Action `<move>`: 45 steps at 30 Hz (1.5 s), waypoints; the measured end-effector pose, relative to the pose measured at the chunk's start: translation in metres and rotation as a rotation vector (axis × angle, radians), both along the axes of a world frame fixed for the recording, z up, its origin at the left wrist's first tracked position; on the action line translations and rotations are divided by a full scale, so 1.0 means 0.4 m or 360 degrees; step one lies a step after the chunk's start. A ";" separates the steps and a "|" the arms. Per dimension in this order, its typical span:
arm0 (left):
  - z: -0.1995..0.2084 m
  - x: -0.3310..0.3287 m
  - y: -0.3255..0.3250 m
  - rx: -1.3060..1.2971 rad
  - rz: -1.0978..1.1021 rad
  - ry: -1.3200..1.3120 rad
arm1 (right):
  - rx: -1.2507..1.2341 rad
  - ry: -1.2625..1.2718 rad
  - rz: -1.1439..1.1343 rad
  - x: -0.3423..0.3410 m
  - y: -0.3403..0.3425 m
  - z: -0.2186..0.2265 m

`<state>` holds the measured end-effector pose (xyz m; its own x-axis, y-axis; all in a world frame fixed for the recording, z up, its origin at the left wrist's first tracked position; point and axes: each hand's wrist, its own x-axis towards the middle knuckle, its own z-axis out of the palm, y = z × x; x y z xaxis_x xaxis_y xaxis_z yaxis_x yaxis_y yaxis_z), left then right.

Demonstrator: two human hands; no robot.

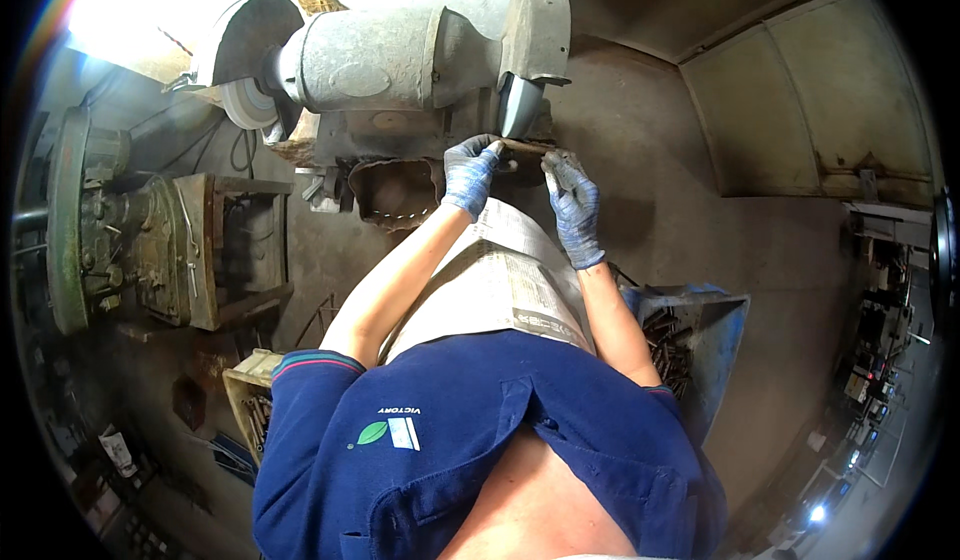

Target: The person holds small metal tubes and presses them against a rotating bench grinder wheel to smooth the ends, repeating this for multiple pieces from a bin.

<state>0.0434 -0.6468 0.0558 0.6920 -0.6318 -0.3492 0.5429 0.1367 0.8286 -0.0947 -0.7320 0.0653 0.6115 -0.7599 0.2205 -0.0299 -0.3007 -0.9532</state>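
A thin, dark metal rod (527,147) lies level between my two hands, just below the right-hand wheel (520,108) of a grey bench grinder (372,60). My left hand (468,176), in a blue-and-grey work glove, is closed on the rod's left end. At the other end, my right hand (574,206), gloved the same way, pinches the rod between thumb and fingers. Whether the rod touches the wheel cannot be made out. A printed paper or sack apron (500,265) covers my lap under both hands.
A second, pale wheel (248,103) sits at the grinder's left. Below the grinder hangs a rusty open pan (396,192). To my right stands a blue bin (722,350) of metal rods, to my left another box (240,385). A green machine (110,225) stands far left.
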 end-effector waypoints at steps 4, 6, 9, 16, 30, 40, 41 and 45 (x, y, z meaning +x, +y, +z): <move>-0.024 0.004 -0.005 0.0033 0.0052 0.0103 | 0.0069 0.0014 0.0022 0.005 -0.002 -0.016; -0.030 0.019 0.003 0.0048 0.0086 0.0093 | 0.0053 0.0040 0.0046 0.017 0.004 -0.018; -0.024 0.045 0.023 0.0075 0.0077 0.0155 | -0.0033 0.0005 0.0058 0.050 0.016 -0.025; -0.005 0.069 0.046 0.0151 0.0084 0.0127 | 0.0168 -0.0059 0.0126 0.069 0.023 -0.046; -0.031 0.078 0.019 0.0311 -0.0041 0.0092 | 0.0196 0.0072 0.0124 0.054 -0.002 -0.076; -0.032 0.113 0.097 0.0044 -0.0027 0.0052 | -0.0488 -0.0091 0.0300 0.072 0.032 -0.062; -0.021 0.104 0.116 0.0037 -0.0052 0.0059 | -0.1011 0.0002 0.0313 0.058 0.028 -0.049; 0.051 0.067 0.188 -0.0231 -0.0225 0.0121 | -0.0674 -0.0039 0.0444 -0.013 0.077 0.071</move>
<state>0.0703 -0.5715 0.0761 0.5682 -0.7680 -0.2954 0.6254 0.1698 0.7616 -0.1001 -0.7013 0.0936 0.7692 -0.4092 0.4908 0.1275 -0.6543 -0.7454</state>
